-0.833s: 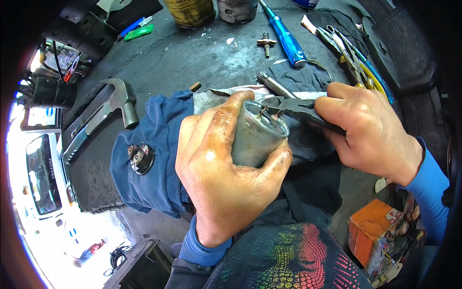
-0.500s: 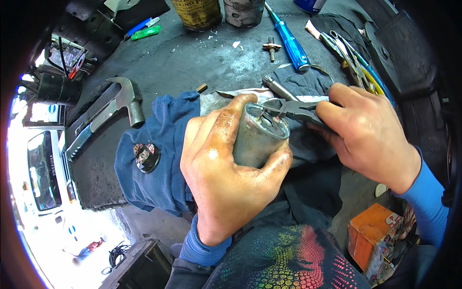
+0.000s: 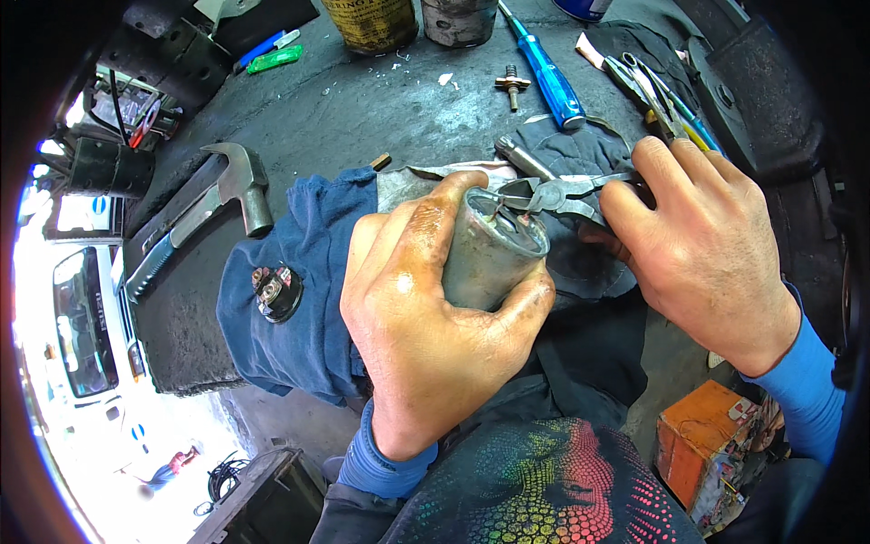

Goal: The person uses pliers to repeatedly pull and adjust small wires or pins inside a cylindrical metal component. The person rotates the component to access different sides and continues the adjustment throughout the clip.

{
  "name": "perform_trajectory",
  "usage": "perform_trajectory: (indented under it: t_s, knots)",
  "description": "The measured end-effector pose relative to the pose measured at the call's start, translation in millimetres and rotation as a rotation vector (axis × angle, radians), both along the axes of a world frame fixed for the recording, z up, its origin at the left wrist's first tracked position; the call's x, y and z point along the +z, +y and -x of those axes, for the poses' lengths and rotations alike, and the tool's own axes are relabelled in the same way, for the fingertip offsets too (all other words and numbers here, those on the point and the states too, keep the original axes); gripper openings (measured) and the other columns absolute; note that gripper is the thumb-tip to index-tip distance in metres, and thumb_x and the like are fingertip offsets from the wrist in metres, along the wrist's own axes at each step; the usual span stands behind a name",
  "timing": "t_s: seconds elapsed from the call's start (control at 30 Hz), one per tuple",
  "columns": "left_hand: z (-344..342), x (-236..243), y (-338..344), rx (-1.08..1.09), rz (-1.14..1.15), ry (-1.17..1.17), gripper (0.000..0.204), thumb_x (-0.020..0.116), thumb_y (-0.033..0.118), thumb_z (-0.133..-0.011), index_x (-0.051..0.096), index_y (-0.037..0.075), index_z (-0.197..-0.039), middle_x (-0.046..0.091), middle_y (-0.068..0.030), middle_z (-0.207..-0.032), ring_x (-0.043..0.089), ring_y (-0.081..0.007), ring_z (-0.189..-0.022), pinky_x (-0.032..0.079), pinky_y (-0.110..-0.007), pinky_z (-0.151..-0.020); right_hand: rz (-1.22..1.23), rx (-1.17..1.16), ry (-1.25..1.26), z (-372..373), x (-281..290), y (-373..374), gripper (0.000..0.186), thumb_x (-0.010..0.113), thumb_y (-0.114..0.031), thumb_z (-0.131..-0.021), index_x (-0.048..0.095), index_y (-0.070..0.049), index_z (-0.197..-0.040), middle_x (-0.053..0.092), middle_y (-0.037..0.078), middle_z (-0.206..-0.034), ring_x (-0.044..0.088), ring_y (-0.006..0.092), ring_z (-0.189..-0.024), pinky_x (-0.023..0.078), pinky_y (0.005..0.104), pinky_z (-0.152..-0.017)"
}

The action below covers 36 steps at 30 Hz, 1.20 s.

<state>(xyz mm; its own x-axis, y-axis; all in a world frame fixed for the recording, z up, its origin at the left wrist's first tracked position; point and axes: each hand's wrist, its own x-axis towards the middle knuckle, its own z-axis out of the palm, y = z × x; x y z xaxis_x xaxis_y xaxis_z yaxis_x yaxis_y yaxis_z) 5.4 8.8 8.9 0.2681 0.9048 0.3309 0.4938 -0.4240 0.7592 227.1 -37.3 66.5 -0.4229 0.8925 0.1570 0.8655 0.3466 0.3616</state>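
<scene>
Grey metal makes up the cylinder (image 3: 485, 272) you hold near the middle of the view, at the near side of the bench (image 3: 344, 113), its end tipped up and facing away to the right. Your left hand (image 3: 426, 317) has its grip curled around the cylinder's side, fingers along the far left and thumb across the near right. Your right hand (image 3: 702, 258) wraps its grip around the handles of the pliers (image 3: 550, 195), which stand spread apart. The pliers' nose reaches over the cylinder's rim, beside a small copper-coloured piece (image 3: 497, 216); you cannot tell from this view whether the jaws pinch it.

To your left, blue cloth (image 3: 317, 349) drapes over the bench edge, bearing a round black part (image 3: 277, 295) with metal posts. Beyond it lies a claw hammer (image 3: 242, 186). Just past the pliers, a steel rod (image 3: 526, 157) rests beside dark fabric (image 3: 571, 145). Farther back, a blue-handled screwdriver (image 3: 551, 86) lies near a small metal bolt (image 3: 512, 86). Low on your right sits an orange box (image 3: 693, 426).
</scene>
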Motion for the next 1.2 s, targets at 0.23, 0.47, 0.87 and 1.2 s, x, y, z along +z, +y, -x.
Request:
perform_trajectory:
  t_s: [0.23, 0.47, 0.87, 1.2]
  knots:
    - [0, 0, 0, 0.002, -0.013, 0.008, 0.06, 0.089, 0.009, -0.068, 0.083, 0.002, -0.127, 0.083, -0.0118, -0.112, 0.073, -0.0236, -0.107, 0.057, -0.037, -0.102, -0.014, 0.025, -0.001, 0, 1, 1, 0.024, 0.085, -0.02, -0.084, 0.069, -0.007, -0.097, 0.061, 0.011, -0.099, 0.066, 0.0269, -0.088, 0.056, 0.0412, -0.076]
    - [-3, 1, -2, 0.04, 0.009, -0.001, 0.061, 0.089, 0.009, -0.067, 0.082, 0.002, -0.127, 0.082, -0.0124, -0.113, 0.074, -0.0253, -0.107, 0.057, -0.038, -0.102, 0.073, 0.009, 0.063, -8, -4, 4, 0.027, 0.087, -0.017, -0.085, 0.064, -0.007, -0.095, 0.06, 0.011, -0.097, 0.065, 0.0292, -0.084, 0.055, 0.0424, -0.072]
    - [-4, -2, -3, 0.049, -0.047, 0.008, 0.059, 0.09, 0.007, -0.069, 0.082, 0.002, -0.127, 0.081, -0.0143, -0.11, 0.074, -0.0253, -0.103, 0.058, -0.037, -0.1, 0.118, -0.097, 0.192, -10, -10, 10, 0.042, 0.089, -0.011, -0.082, 0.059, -0.005, -0.111, 0.064, 0.014, -0.094, 0.071, 0.0382, -0.093, 0.056, 0.0495, -0.077]
    - [-3, -6, -4, 0.012, -0.034, -0.066, 0.06, 0.092, 0.004, -0.069, 0.082, 0.002, -0.129, 0.077, -0.013, -0.113, 0.074, -0.023, -0.103, 0.058, -0.036, -0.098, 0.357, -0.143, 0.454, -14, 0, 15, 0.02, 0.077, -0.01, -0.089, 0.069, 0.0, -0.104, 0.076, 0.025, -0.089, 0.076, 0.048, -0.086, 0.062, 0.0579, -0.078]
